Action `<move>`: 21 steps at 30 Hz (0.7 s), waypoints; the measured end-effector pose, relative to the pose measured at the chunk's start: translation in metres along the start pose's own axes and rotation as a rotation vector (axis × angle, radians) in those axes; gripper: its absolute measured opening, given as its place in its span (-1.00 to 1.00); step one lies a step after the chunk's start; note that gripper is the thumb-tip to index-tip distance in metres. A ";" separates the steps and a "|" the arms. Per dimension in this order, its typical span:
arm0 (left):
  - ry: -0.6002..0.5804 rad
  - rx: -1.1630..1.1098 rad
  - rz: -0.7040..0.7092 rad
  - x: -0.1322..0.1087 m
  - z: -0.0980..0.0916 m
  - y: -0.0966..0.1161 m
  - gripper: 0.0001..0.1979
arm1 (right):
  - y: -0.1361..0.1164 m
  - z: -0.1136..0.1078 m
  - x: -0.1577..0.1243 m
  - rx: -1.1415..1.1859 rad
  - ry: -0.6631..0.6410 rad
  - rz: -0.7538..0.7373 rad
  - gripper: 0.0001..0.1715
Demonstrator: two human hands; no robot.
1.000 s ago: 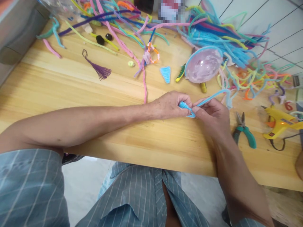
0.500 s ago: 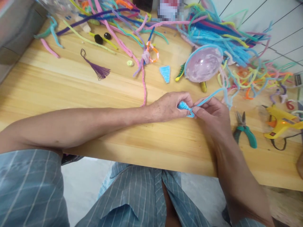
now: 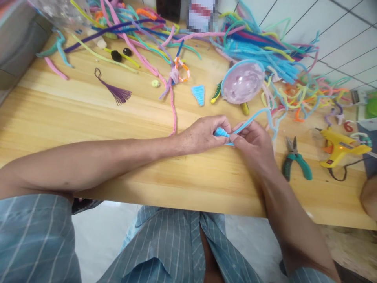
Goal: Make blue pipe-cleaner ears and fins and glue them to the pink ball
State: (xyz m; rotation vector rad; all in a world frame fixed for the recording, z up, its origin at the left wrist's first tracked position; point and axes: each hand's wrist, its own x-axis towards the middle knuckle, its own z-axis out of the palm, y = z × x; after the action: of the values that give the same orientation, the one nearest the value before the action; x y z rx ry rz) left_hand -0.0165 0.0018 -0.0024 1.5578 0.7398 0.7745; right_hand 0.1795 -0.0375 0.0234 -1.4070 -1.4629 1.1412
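My left hand is closed around a small wound piece of light blue pipe cleaner just above the wooden table. My right hand pinches the same pipe cleaner right beside it; its free tail curves up and right from my fingers. Both forearms rest on the table. A finished light blue fan-shaped piece lies farther back, left of a pink translucent dome rimmed in blue.
A big heap of coloured pipe cleaners covers the back of the table. A purple tassel lies at the left. Green-handled pliers and a yellow glue gun lie at the right. Another person's skin shows at the right edge.
Both hands stay pinched on the blue pipe cleaner with only small finger shifts. The view has tilted a little, so everything sits slightly left and lower.
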 end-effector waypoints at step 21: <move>-0.078 -0.103 -0.088 -0.001 -0.006 0.004 -0.68 | 0.004 -0.001 -0.001 -0.026 0.022 -0.050 -0.65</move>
State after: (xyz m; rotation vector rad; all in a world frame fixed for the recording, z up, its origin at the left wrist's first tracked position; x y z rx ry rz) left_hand -0.0216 0.0043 0.0023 1.4450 0.6953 0.6731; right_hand 0.1815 -0.0383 0.0197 -1.3888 -1.4937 1.0765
